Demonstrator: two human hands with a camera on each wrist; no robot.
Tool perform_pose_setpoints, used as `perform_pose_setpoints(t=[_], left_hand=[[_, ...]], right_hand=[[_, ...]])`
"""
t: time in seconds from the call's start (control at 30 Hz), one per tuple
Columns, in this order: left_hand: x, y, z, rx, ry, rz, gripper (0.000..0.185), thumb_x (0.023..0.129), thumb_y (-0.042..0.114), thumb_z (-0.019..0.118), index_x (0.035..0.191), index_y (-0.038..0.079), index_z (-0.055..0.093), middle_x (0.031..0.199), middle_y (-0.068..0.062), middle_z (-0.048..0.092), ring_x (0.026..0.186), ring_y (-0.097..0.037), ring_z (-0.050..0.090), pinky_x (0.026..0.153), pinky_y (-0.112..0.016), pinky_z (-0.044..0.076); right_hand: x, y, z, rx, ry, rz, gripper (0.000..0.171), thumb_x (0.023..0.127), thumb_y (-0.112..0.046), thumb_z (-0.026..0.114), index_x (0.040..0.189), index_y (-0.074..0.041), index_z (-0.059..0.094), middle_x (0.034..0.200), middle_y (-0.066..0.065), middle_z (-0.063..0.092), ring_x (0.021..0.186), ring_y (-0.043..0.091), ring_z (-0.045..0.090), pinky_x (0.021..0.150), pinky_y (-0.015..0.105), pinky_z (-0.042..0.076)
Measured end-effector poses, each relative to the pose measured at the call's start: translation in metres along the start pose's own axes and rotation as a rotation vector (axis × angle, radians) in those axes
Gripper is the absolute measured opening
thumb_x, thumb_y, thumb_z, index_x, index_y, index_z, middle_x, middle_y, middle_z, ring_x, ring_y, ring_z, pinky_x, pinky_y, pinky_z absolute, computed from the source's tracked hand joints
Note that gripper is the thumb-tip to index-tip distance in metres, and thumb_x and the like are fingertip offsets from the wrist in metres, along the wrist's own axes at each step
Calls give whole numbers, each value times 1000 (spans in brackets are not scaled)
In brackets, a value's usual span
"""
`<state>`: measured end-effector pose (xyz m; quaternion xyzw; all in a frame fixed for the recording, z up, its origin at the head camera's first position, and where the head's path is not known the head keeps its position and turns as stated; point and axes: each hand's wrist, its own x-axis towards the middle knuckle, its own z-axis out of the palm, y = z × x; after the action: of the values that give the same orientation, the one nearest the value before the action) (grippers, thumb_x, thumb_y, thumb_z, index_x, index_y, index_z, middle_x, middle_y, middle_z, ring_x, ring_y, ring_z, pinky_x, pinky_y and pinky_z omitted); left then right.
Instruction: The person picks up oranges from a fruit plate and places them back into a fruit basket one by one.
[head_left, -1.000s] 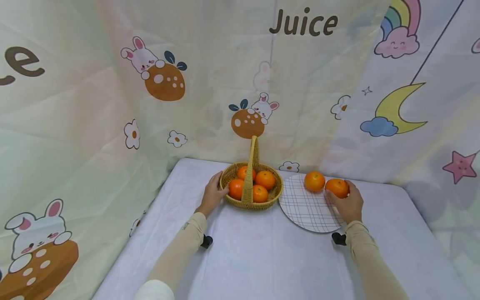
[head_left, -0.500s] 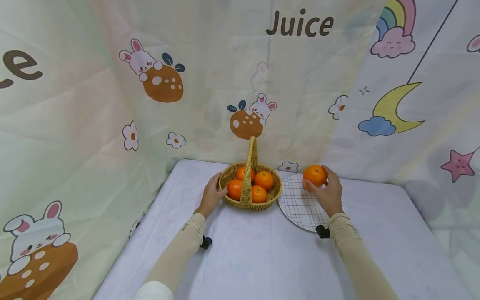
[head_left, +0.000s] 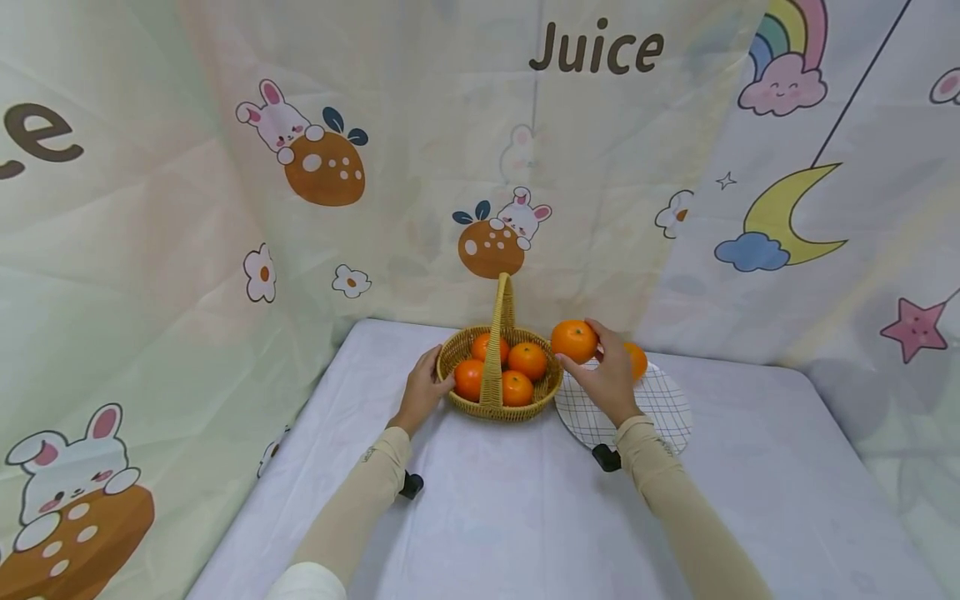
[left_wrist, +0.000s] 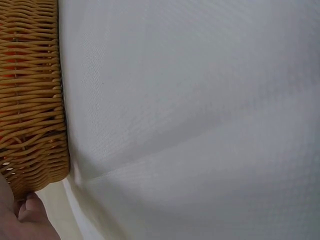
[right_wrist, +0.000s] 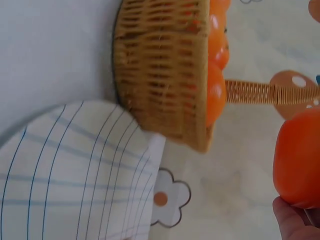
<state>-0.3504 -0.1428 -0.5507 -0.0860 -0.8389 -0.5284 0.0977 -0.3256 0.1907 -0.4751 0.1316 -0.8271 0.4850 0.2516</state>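
My left hand (head_left: 422, 390) holds the left side of a wicker basket (head_left: 472, 407), its thumb at the rim. The basket has a tall arched handle (head_left: 492, 367), and several oranges (head_left: 528, 361) lie inside. Up by the basket's right rim, my right hand (head_left: 609, 379) grips an orange (head_left: 574, 342) between thumb and fingers. In the right wrist view this orange (right_wrist: 300, 160) is raised clear of the plate. Partly hidden behind the right hand, another orange (head_left: 637, 361) sits on a round white plate (head_left: 663, 408) with a grid pattern.
A white cloth covers the table (head_left: 495, 500). Printed fabric (head_left: 405, 167) hangs close behind the basket and along both sides. The plate lies right beside the basket.
My right hand has taken an orange from the plate's right side, lifted it and carried it left past the other orange to the basket's rim. The left hand stays on the basket.
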Motion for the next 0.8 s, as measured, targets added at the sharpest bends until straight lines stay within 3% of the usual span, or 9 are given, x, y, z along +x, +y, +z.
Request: perform_pose_setpoints(t=[0.5, 0.67, 0.8], left_hand=[[1, -4, -1, -6, -2, -4, 70, 87, 11, 68, 149, 0, 36, 148, -17, 39, 134, -28, 41, 108, -35, 39], [1, -3, -2, -7, 8, -6, 69, 88, 10, 68, 149, 0, 36, 148, -17, 39, 135, -28, 41, 108, -36, 39], [0, -1, -3, -20, -2, 0, 69, 88, 8, 67, 149, 0, 36, 149, -17, 38, 135, -28, 40, 109, -34, 38]], right_hand=[[8, -31, 63, 54, -120, -45, 75, 78, -36, 82, 141, -12, 48, 134, 6, 51, 117, 22, 53, 95, 40, 52], [9, -42, 76, 99, -154, -52, 72, 80, -25, 82, 141, -12, 47, 135, 7, 50, 118, 23, 53, 96, 41, 51], [9, -49, 82, 101, -156, -65, 71, 79, -11, 81, 141, -6, 46, 135, 10, 50, 117, 28, 54, 94, 44, 52]])
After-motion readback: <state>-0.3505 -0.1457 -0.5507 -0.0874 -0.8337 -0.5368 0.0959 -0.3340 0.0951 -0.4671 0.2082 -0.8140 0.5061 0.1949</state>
